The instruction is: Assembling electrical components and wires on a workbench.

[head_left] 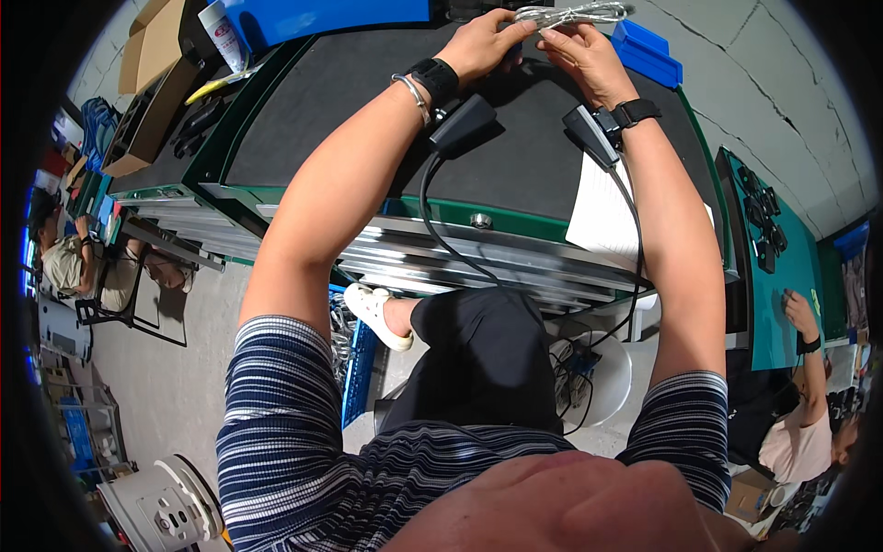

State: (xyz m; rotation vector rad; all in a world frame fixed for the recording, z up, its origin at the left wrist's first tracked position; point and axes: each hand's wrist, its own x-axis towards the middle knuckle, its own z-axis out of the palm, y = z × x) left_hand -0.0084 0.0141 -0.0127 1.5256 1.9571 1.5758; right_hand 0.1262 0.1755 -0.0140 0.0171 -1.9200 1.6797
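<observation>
1. Silvery looped wire bundle (579,14) is sitting between two hands, over the flat black mat's (322,101) far edge.
2. Left hand (483,44) is pinching one end, nearly closed; right hand (581,57) is curling half-closed, holding underneath.
3. They seem to be tidying loops; moving next is calling for gentle fingers.
4. Knuckles are hiding some fingertips.

A blue bin (647,53) sits by the far right corner of the dark-topped desk (313,110); a white sheet (598,212) lies at its near edge, toward the right corner. A blue tray (340,14) runs along the far edge, left of middle. The desk to the left carries an open cardboard box (154,55), a white can (221,37) and something yellow (210,87).
</observation>
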